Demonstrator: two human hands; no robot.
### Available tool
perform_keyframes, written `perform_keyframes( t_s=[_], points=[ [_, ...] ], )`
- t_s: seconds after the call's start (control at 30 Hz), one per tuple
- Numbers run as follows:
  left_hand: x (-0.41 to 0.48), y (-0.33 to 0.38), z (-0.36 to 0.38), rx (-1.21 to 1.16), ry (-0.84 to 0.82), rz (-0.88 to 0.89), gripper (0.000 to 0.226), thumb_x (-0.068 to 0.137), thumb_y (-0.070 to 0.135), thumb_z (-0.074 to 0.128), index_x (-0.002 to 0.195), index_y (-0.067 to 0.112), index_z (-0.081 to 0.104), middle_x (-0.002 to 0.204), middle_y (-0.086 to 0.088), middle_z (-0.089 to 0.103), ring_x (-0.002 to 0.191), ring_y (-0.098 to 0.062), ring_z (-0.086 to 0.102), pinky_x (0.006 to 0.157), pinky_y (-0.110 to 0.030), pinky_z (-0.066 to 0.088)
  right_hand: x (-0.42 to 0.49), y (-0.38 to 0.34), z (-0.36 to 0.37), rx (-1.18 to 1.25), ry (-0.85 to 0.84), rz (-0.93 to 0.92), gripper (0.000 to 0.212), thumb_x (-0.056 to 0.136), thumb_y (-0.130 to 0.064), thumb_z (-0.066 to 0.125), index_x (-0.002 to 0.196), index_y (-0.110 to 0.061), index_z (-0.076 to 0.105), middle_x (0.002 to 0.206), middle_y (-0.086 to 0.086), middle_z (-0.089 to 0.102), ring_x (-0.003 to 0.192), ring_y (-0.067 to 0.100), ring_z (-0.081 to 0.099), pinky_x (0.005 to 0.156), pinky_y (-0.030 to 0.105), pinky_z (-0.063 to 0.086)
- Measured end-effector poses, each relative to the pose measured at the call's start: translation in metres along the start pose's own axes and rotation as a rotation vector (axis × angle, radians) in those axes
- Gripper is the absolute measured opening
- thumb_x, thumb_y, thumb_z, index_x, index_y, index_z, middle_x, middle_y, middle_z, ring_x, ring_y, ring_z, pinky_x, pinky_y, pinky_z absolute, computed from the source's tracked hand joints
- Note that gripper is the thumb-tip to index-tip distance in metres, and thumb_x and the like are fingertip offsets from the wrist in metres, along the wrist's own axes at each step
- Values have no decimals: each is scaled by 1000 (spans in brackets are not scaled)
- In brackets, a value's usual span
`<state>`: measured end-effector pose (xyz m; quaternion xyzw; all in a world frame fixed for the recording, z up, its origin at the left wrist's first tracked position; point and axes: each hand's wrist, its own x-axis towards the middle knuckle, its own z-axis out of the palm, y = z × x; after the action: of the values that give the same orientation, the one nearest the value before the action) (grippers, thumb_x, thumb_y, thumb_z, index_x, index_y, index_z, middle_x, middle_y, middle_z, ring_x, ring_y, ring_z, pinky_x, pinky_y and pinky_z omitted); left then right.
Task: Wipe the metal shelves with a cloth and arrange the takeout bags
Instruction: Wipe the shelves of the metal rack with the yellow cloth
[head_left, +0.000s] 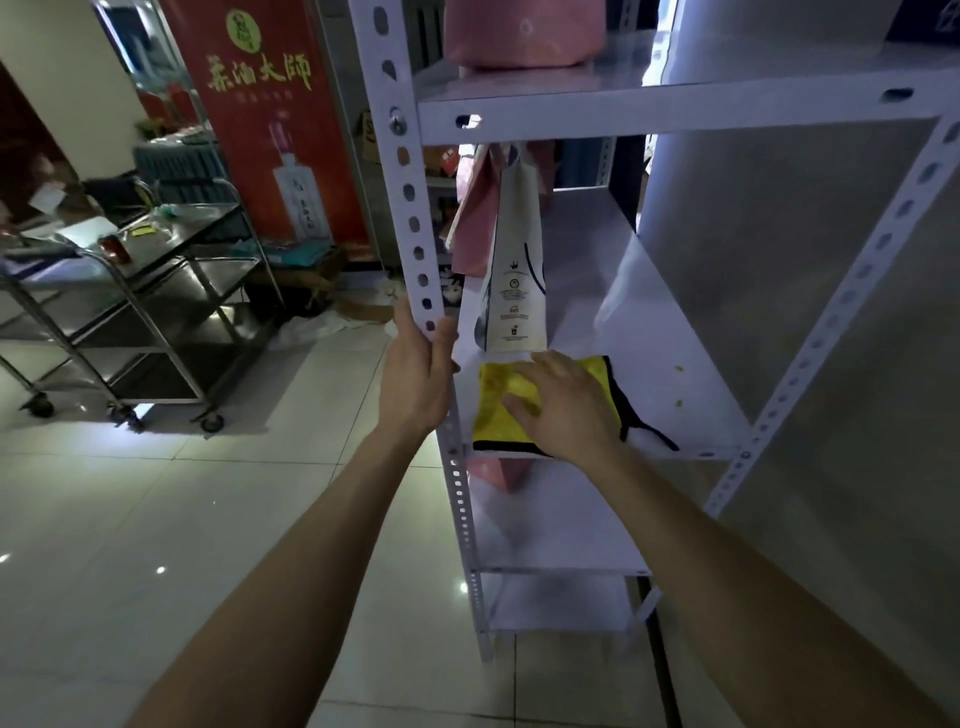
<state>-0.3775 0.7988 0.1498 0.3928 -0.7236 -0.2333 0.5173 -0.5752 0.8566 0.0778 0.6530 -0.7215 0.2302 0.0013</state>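
Left hand: The left hand (415, 374) holds the front left post (410, 208) of the rack. Its fingers and thumb are curled round the post. It looks like it keeps the rack steady.
Right hand: The right hand (566, 405) lies flat on the yellow cloth (498, 405). Its fingers are straight and spread. It presses the cloth down and does not grab it.
Cloth: The yellow cloth is on the middle shelf (649, 322), at the front left corner, right at the front edge.
Bags: A white bag (514, 280) stands up just behind the cloth, near the left edge of the middle shelf. A pink bag (470, 223) is close behind it. A second pink bag (524, 31) sits on the top shelf (649, 111). A blurry pink shape (498, 475) shows on the lower shelf (561, 535); it may be a bag.
Done so far: The wiping of the middle shelf seems to be under way. The pictures do not show which parts are clean.
Left to do: A few yellow bits (678, 369) lie near the right edge of the middle shelf, so that side likely needs a wipe. The other shelves probably need one too. The bags do not look lined up yet.
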Motion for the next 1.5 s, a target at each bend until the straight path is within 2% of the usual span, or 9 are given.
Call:
perform_keyframes(
  t_s=[0.1, 0.2, 0.5, 0.93, 1.07, 1.17, 1.27, 1.37, 1.5],
  points=[
    [0, -11, 7, 28, 71, -2, 46, 112, 53, 42, 135, 14, 45, 86, 9, 66, 63, -10, 70, 60, -43, 59, -12, 6, 29, -133, -261, 71, 80, 89, -84, 11, 161, -51, 25, 176, 1, 13, 162, 31, 6, 126, 64, 3],
    [2, -22, 11, 72, 123, 19, 56, 108, 64, 39, 132, 14, 47, 86, 5, 66, 58, -9, 69, 55, -36, 57, -18, 4, 38, -125, -233, 69, 71, 98, -79, 15, 163, -50, 19, 177, 0, 6, 162, 31, -2, 126, 63, -7],
    [5, -35, 15, 129, 166, 63, 56, 108, 65, 39, 128, 14, 49, 80, 3, 67, 63, -19, 69, 58, -49, 57, 42, -43, 58, -136, -254, 84, 70, 99, -75, 10, 163, -48, 18, 176, 4, 5, 161, 37, -4, 123, 69, -7],
    [0, -24, 18, 162, 211, 43, 61, 107, 71, 32, 131, 18, 48, 84, 0, 70, 63, -22, 69, 61, -52, 58, -29, 35, 23, -51, -157, 150, 66, 99, -76, 28, 159, -49, 32, 174, -10, 18, 162, 23, 7, 129, 57, 0],
    [-7, -12, 25, 219, 409, 89, 48, 111, 52, 50, 136, 10, 51, 117, -7, 64, 96, -18, 64, 82, -50, 59, -52, 90, 0, -76, -126, 298, 67, 99, -77, 31, 160, -48, 31, 174, -10, 19, 161, 26, 9, 128, 58, 1],
    [-20, -3, 38, 367, 652, 391, 44, 102, 20, 69, 138, 11, 47, 135, -19, 54, 126, -29, 51, 105, -42, 48, -66, 108, -10, -107, -111, 366, 68, 100, -76, 30, 161, -47, 30, 174, -10, 18, 162, 27, 7, 128, 59, -1],
    [-37, 3, 72, 426, 302, 591, 35, 98, 13, 66, 131, 8, 55, 126, -19, 58, 116, -38, 57, 97, -48, 48, -68, 104, -9, -108, -106, 371, 67, 102, -73, 30, 162, -45, 28, 175, -7, 16, 162, 29, 5, 127, 61, -1],
    [-36, -12, 106, 519, -88, 473, 31, 104, 26, 58, 130, 7, 62, 123, -16, 63, 112, -39, 60, 93, -49, 47, -70, 101, -7, -109, -102, 373, 67, 102, -74, 25, 163, -46, 26, 176, -7, 12, 162, 29, 2, 126, 63, -4],
    [-29, -45, 124, 680, -324, 326, 50, 108, 47, 44, 136, 8, 59, 126, -15, 64, 115, -38, 59, 98, -50, 44, -61, 106, -8, -109, -150, 395, 65, 102, -75, 18, 163, -51, 19, 177, -8, 3, 162, 28, -4, 124, 65, -9]
  ],
)
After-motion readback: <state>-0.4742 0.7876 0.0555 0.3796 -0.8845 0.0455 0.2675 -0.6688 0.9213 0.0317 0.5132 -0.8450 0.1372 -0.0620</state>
